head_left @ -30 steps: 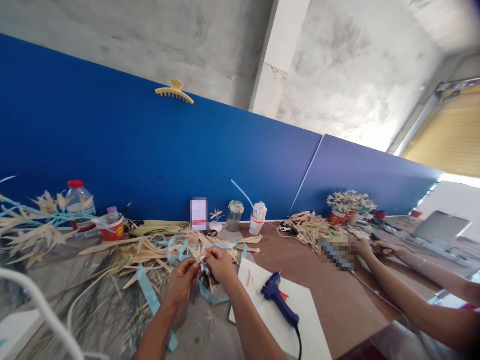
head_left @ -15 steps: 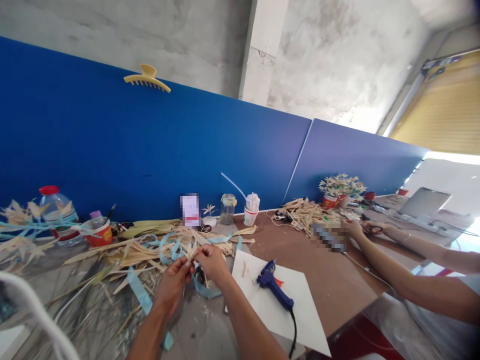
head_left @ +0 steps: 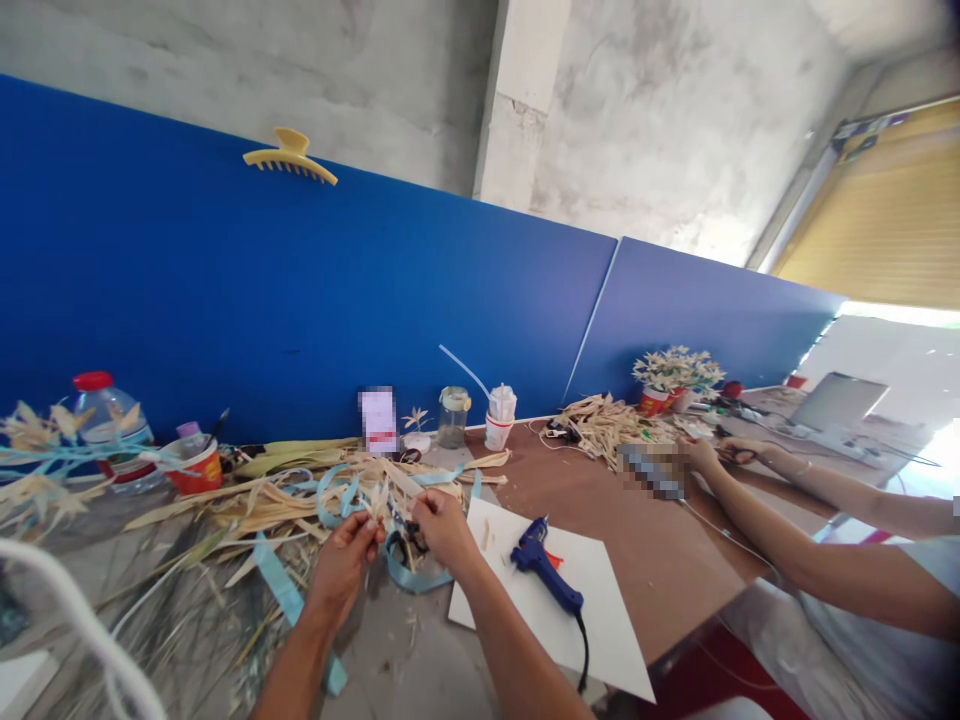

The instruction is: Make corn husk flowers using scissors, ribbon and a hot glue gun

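Note:
My left hand (head_left: 345,562) and my right hand (head_left: 444,528) are close together over the table, both with fingers pinched on a small piece of pale dried leaf (head_left: 384,503). Black scissors (head_left: 403,545) lie just under my hands on a loop of light blue ribbon (head_left: 420,580). A heap of dried leaf strips and blue ribbon (head_left: 300,495) spreads behind and to the left of my hands.
A blue glue gun (head_left: 541,563) lies on a white sheet (head_left: 600,630) to my right. Cups, a jar (head_left: 452,417) and a water bottle (head_left: 105,430) stand along the blue partition. Another person's arms (head_left: 787,540) work at the right, near a pot of leaf flowers (head_left: 675,375).
My hands have drawn slightly apart, the right one shifting right and down. The view has turned a little left since the earliest frame.

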Tool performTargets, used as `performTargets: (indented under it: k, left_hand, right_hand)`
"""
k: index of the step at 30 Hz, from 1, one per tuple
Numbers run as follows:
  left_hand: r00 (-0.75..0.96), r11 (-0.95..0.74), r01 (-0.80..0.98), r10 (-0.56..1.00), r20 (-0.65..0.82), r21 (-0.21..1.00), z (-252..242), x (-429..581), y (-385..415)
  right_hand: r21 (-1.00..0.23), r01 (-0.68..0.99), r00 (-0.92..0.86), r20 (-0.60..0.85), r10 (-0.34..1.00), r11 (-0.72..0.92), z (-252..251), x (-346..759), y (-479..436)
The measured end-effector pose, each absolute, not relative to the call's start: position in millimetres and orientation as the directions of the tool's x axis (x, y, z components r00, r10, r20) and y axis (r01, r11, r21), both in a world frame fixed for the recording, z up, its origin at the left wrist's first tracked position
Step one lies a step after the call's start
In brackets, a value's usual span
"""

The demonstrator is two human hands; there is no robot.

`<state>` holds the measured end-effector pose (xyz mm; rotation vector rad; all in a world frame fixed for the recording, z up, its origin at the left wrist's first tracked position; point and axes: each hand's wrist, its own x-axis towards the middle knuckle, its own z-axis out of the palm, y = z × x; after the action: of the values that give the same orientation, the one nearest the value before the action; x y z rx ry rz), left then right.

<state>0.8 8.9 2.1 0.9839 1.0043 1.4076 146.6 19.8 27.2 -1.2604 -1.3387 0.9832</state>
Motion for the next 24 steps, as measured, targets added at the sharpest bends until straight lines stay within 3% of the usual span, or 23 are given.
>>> performTargets:
  k: [10,13,16,19,24]
  left_hand:
    - [-0.093,-0.075,-0.215,0.994,0.056,0.974,-8.9,-3.7,17.3]
    - [-0.087,-0.084,-0.191,0.994,0.069,0.978,-11.0,-3.4,19.8]
    - [-0.088,-0.095,-0.204,0.993,0.078,0.974,-10.0,-2.4,19.2]
    - [-0.075,-0.105,-0.208,0.993,0.091,0.972,-5.9,-1.7,15.6]
    - [-0.086,-0.085,-0.298,0.994,0.062,0.951,0.7,-1.8,10.4]
  right_hand:
    - [-0.881,0.459,0.147,0.2,0.969,0.112,24.4,194.0,-10.9]
    - [-0.738,0.67,0.163,0.243,0.956,0.073,15.3,222.5,-29.2]
    - [-0.487,0.866,0.27,0.269,0.924,-0.111,8.3,255.6,-48.8]
    - [-0.289,0.895,0.391,0.145,0.909,-0.339,4.8,282.4,-60.6]
    - [-0.234,0.916,0.331,-0.013,0.943,-0.325,-0.2,307.7,-62.8]
